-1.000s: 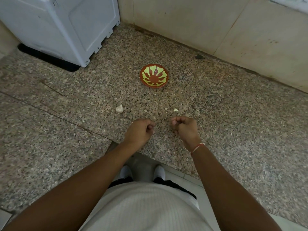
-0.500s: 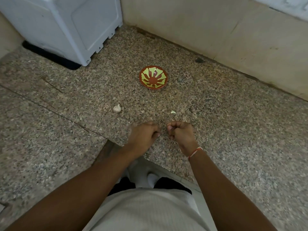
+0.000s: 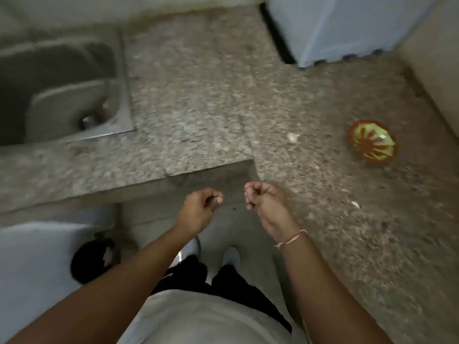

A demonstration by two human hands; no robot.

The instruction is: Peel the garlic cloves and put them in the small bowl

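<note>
Frame is motion-blurred, details soft. Left hand [image 3: 198, 209] is off the counter edge, over the floor gap, fingers curled in with thumb against fingertips; can't tell whether anything sits in the pinch. Right hand [image 3: 264, 201] is just beside it, not touching, also curled into a loose fist; a pale sliver shows at its fingertips, could be garlic or skin, too blurred to say. Red-and-white thread [image 3: 290, 240] on the right wrist. Small bowl [image 3: 372, 142], red rim with yellow-green pattern, sits on the granite counter [image 3: 211, 95] well to the right of both hands; contents unreadable. One whole garlic clove [image 3: 293, 137] lies on the counter between the bowl and the counter's inner corner, apart from both. A smaller pale piece [image 3: 355, 204] lies on the counter right of the right hand, below the bowl; clove or peel, unclear. Steel sink [image 3: 124, 95] set into the counter far left. White appliance [image 3: 347, 28] stands at the back right of the counter, behind the bowl. Person's light shirt, dark trousers and white shoes visible at bottom centre; a dark round object [image 3: 92, 259] on the floor lower left, beside something white.
</note>
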